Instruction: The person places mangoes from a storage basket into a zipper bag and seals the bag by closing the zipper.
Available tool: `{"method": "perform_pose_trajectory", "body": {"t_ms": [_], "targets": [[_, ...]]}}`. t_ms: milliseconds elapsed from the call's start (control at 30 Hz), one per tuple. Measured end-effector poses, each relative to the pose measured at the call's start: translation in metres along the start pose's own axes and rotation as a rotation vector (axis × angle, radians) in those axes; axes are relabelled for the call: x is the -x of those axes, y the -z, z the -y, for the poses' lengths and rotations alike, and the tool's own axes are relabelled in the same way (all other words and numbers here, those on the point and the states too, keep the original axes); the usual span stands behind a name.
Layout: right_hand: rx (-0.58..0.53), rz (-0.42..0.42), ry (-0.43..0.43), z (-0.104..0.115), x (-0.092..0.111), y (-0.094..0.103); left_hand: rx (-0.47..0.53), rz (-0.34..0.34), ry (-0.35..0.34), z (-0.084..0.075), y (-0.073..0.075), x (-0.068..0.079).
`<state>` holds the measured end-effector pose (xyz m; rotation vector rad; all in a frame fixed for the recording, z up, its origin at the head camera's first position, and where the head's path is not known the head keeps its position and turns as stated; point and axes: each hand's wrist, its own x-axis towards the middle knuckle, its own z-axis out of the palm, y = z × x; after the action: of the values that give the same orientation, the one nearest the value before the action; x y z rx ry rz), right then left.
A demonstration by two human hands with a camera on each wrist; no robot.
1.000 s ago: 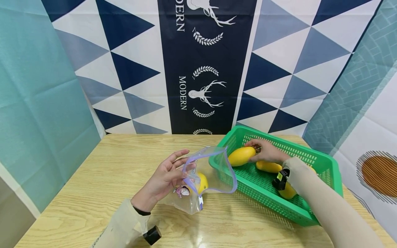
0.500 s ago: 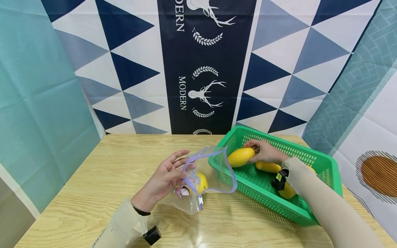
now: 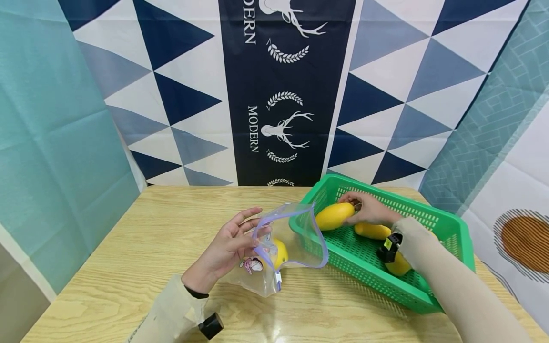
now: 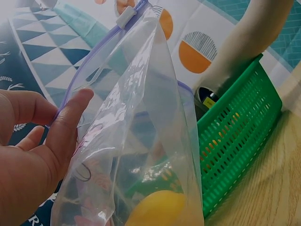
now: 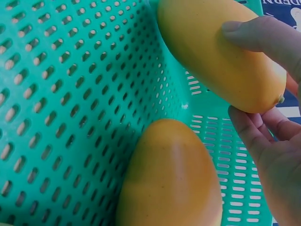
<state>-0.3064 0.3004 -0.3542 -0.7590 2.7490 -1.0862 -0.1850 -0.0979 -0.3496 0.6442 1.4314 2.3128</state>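
My left hand (image 3: 233,245) pinches the rim of a clear slider zip bag (image 3: 296,233) with a purple seal, its mouth spread wide. A yellow mango (image 3: 280,253) lies low in the bag, blurred by the plastic in the left wrist view. Over the far left end of a green basket (image 3: 465,238), my right hand (image 3: 371,209) grips another mango (image 3: 333,216) by its stem end. In the right wrist view the thumb presses this held mango (image 5: 211,52) from above, with fingers curled beneath.
Inside the basket lie more mangoes, one mango (image 3: 372,231) just below my right hand and another mango (image 3: 398,264) near the front wall, partly hidden by the wrist camera (image 3: 389,247). The wooden table (image 3: 141,238) ends at a patterned cloth (image 3: 279,95).
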Motion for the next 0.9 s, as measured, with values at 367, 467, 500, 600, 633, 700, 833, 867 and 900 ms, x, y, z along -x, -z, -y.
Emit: {"method": "perform_pose_trajectory", "body": {"t_ms": [367,467,500,600,633,700,833,867,900], "targets": [[0.032,-0.049,0.029,0.004,0.002,0.008,-0.002,-0.002,-0.002,0.001,0.000,0.000],[0.032,-0.064,0.038,0.006,0.001,0.010,-0.005,-0.004,0.000,0.001,0.000,0.000],[0.031,-0.068,0.039,0.007,0.001,0.011,-0.005,-0.004,-0.001,0.001,0.000,0.000],[0.018,-0.072,0.040,0.010,0.002,0.013,-0.005,-0.001,-0.002,0.001,0.000,0.000],[0.013,-0.073,0.041,0.011,0.002,0.014,-0.005,0.000,-0.003,0.001,0.001,0.000],[0.009,-0.076,0.043,0.013,0.002,0.015,-0.005,0.002,-0.006,0.001,0.001,0.000],[-0.003,-0.090,0.056,0.015,0.002,0.016,-0.005,0.004,-0.011,0.001,0.001,0.000],[-0.004,-0.094,0.060,0.015,0.002,0.016,-0.004,0.004,-0.012,0.001,0.001,0.000],[-0.008,-0.099,0.062,0.015,0.002,0.017,-0.003,0.004,-0.012,0.001,0.001,0.000]]}}
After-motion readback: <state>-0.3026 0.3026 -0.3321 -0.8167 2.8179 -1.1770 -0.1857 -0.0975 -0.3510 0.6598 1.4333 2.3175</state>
